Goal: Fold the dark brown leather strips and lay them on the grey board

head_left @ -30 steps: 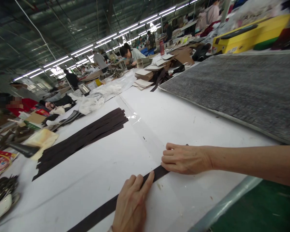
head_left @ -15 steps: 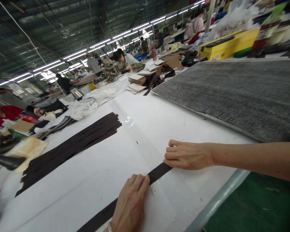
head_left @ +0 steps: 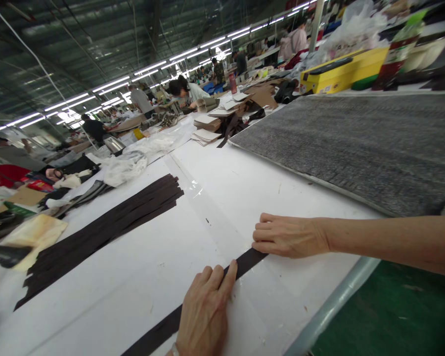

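Observation:
A long dark brown strip (head_left: 249,262) runs slantwise over the white tabletop, from the bottom edge up to my right hand. My left hand (head_left: 206,307) lies across it, its fingers stretched and a little apart, with the index fingertip pressing on the strip. My right hand (head_left: 284,237) is closed at the strip's upper end, fingers curled and thumb hidden. What is under the right palm does not show. To the left, a pile of similar dark strips (head_left: 107,232) lies side by side on the table.
A grey fabric-covered board (head_left: 348,143) takes up the right side. Behind it stand a yellow box (head_left: 337,71) and a bottle (head_left: 398,52). Stacked card pieces (head_left: 206,122) and crumpled clear plastic (head_left: 128,165) lie farther back. Co-workers are at distant tables. The table's edge (head_left: 333,309) is at lower right.
My left index finger has stretched out along the strip, apart from the other fingers. My right hand keeps its place at the strip's end. The view has shifted slightly.

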### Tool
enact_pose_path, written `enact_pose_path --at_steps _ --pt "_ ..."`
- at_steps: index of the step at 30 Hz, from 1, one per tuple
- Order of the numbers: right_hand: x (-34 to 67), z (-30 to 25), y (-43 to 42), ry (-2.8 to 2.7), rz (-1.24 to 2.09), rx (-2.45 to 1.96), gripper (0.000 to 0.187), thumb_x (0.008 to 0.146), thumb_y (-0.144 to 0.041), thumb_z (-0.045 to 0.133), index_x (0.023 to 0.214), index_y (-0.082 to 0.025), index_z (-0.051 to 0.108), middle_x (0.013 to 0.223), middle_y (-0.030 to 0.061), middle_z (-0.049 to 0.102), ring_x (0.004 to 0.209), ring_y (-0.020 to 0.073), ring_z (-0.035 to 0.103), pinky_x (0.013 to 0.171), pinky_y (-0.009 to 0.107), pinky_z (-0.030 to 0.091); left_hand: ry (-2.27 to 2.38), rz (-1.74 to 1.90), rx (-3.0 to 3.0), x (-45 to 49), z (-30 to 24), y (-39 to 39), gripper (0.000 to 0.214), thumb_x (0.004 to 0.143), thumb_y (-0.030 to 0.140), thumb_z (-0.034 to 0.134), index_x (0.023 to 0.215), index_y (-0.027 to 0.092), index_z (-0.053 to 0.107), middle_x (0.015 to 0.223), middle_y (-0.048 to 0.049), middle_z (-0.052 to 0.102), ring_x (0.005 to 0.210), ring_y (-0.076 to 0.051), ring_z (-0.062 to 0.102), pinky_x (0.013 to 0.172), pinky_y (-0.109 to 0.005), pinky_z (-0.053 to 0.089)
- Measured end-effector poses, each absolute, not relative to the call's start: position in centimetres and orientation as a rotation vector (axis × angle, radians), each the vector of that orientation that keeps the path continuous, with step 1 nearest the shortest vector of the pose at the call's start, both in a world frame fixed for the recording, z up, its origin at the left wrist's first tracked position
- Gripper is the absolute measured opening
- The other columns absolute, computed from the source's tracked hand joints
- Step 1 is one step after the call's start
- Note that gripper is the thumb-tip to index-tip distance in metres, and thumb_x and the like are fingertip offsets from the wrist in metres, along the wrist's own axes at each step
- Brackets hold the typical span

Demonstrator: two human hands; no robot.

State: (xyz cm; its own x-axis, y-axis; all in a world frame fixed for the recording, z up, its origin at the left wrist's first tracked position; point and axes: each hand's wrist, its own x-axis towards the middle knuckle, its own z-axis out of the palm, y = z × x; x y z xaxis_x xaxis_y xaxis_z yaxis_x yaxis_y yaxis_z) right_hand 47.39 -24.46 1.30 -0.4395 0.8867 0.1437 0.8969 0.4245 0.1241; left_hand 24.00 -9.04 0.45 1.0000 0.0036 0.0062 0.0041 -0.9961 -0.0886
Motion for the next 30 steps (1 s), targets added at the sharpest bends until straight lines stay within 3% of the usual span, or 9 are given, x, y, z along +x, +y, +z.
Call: enact_pose_path --at_steps 5,10,16,22,27,30 --pt "47.5 1.5 -24.9 -2.607 -0.310 -1.662 0.022 0.097 -0.010 0.037 0.085 -0.015 0.054 0.082 0.0035 0.051 0.076 0.0169 0.043 0.077 0.034 0.030 -0.027 -0.013 -3.014 24.3 0.5 -9.4 0.071 0.071 -0.008 0.039 0.137 0.019 0.041 0.098 -0.0060 0.058 0.084 -0.022 0.053 0.073 -0.035 0.047" --pt "47.7 1.4 -25.5 -2.592 -0.339 -1.670 0.024 0.098 -0.011 0.034 0.090 -0.014 0.057 0.082 0.0048 0.052 0.076 0.0176 0.043 0.078 0.035 0.031 -0.029 -0.084 -3.049 24.8 0.3 -10.0 0.061 0.074 -0.008 0.037 0.129 0.017 0.049 0.117 -0.0089 0.055 0.095 -0.021 0.054 0.081 -0.034 0.048" --pt "48.2 1.1 -26.8 -2.544 -0.375 -1.760 0.026 0.098 -0.010 0.032 0.100 -0.012 0.058 0.084 0.0059 0.053 0.077 0.0183 0.044 0.081 0.037 0.032 -0.004 -0.014 -3.108 25.7 0.0 -10.5 0.050 0.073 -0.008 0.040 0.114 0.015 0.057 0.098 -0.0053 0.059 0.088 -0.021 0.054 0.079 -0.033 0.050" --pt "48.4 0.9 -27.4 -2.500 -0.365 -1.813 0.027 0.097 -0.009 0.032 0.104 -0.011 0.058 0.085 0.0065 0.054 0.078 0.0187 0.046 0.082 0.037 0.033 0.061 -0.083 -3.048 26.7 0.4 -10.9 0.070 0.074 -0.008 0.039 0.139 0.017 0.037 0.101 -0.0055 0.059 0.086 -0.022 0.055 0.077 -0.035 0.050" --pt "48.3 1.2 -28.0 -2.487 -0.375 -1.839 0.028 0.098 -0.010 0.032 0.108 -0.010 0.057 0.087 0.0071 0.055 0.081 0.0192 0.047 0.083 0.038 0.034 0.078 -0.079 -3.015 27.5 0.6 -11.3 0.062 0.076 -0.005 0.041 0.134 0.017 0.046 0.101 -0.0066 0.060 0.084 -0.023 0.055 0.073 -0.037 0.051" --pt "48.3 1.2 -28.6 -2.456 -0.345 -1.861 0.028 0.098 -0.011 0.031 0.107 -0.011 0.057 0.087 0.0070 0.055 0.082 0.0193 0.047 0.084 0.038 0.034 0.115 -0.167 -2.972 27.8 0.3 -11.4 0.063 0.072 -0.007 0.041 0.130 0.015 0.050 0.114 -0.0101 0.058 0.092 -0.024 0.056 0.077 -0.038 0.051"
